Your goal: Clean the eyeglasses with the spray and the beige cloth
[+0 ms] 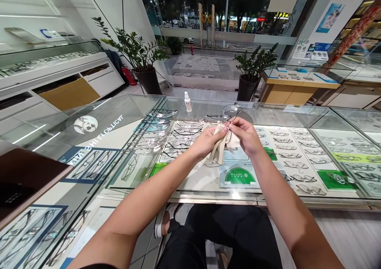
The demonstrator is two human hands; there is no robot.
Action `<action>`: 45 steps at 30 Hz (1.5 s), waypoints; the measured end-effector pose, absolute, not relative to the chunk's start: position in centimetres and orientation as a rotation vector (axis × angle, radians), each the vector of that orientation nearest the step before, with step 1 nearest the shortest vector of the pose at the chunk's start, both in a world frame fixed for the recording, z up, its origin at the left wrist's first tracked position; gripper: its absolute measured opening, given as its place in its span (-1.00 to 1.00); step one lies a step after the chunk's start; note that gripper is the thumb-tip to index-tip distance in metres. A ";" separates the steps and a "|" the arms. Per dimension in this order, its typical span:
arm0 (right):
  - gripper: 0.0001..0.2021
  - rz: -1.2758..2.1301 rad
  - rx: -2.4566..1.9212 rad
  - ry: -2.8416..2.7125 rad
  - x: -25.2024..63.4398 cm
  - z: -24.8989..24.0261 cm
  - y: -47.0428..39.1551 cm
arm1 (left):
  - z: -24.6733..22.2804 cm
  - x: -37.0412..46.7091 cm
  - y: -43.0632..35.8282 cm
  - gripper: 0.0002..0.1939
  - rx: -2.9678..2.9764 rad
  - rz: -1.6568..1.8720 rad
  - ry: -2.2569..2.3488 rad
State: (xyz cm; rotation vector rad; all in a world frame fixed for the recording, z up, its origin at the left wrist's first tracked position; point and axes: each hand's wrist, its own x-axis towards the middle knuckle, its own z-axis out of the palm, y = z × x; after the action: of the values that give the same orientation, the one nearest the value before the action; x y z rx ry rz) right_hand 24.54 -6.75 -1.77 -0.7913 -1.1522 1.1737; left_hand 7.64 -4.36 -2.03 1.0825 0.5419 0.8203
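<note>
Above the glass display counter, my two hands meet around a pale cream cloth and a pair of thin dark-rimmed glasses. My left hand is closed on the cloth, which hangs down below the fingers. My right hand pinches the glasses; one round lens sticks up above the fingers, and the other part is hidden by the cloth and fingers. A small white spray bottle stands upright on the glass beyond my hands.
Rows of glasses lie inside the glass counter beneath my arms. At the left edge is a dark brown, flat-faced object. Potted plants stand beyond the counter, before glass doors.
</note>
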 end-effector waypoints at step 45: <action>-0.78 1.064 -0.793 -1.079 23.8 -1.1 -7.6 | -1.3 7.8 -5.4 -0.41 1.193 0.862 0.468</action>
State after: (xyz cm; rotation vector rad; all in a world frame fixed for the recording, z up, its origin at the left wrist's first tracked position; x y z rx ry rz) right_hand 23.78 -7.62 -1.05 -0.7930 -1.0793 1.0635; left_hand 7.84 -5.39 -1.31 1.1932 0.4680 0.8618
